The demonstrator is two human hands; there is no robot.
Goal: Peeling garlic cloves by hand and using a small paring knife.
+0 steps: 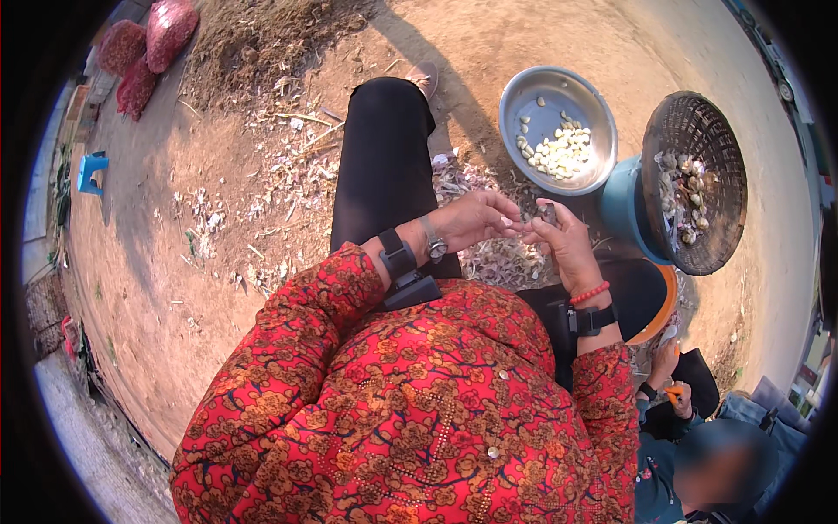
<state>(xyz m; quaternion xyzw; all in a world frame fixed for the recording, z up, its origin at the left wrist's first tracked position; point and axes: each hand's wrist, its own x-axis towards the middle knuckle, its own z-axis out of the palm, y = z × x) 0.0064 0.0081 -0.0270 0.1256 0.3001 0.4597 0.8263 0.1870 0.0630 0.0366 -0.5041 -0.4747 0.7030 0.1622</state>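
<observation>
Head view: left hand point(478, 217) and right hand point(566, 240) meet below the metal basin point(515, 150)

Toward the left edge of the ground point(148, 240) stands a blue stool point(92, 173), with red mesh sacks point(171, 35) at its upper-left corner. A brown heap point(262, 44) lies right of them, and papery peelings point(209, 218) spread toward the hands. The left hand's fingers are curled, their tips almost at the right hand's; anything pinched there is too small to make out. The right hand's thumb and forefinger press on a small dark grey piece point(548, 212), perhaps a blade. If it is sharp, a slip could nick the left fingertips, because they sit so close. Anything dropped could get lost among the peelings underneath, pale on pale.

Pale cloves point(563, 150) lie toward the basin's lower edge; loose skins could drift in, since the peelings reach near its rim. A blue bucket point(621, 205) stands just right of it. Beyond is a co-worker's hand point(665, 362) near the ground's lower-right corner. Farthest right, a wicker basket point(729, 148) carries unpeeled garlic point(696, 199) toward its lower-left edge. It seems perched on the bucket, so a knock from the right elbow could tip it.
</observation>
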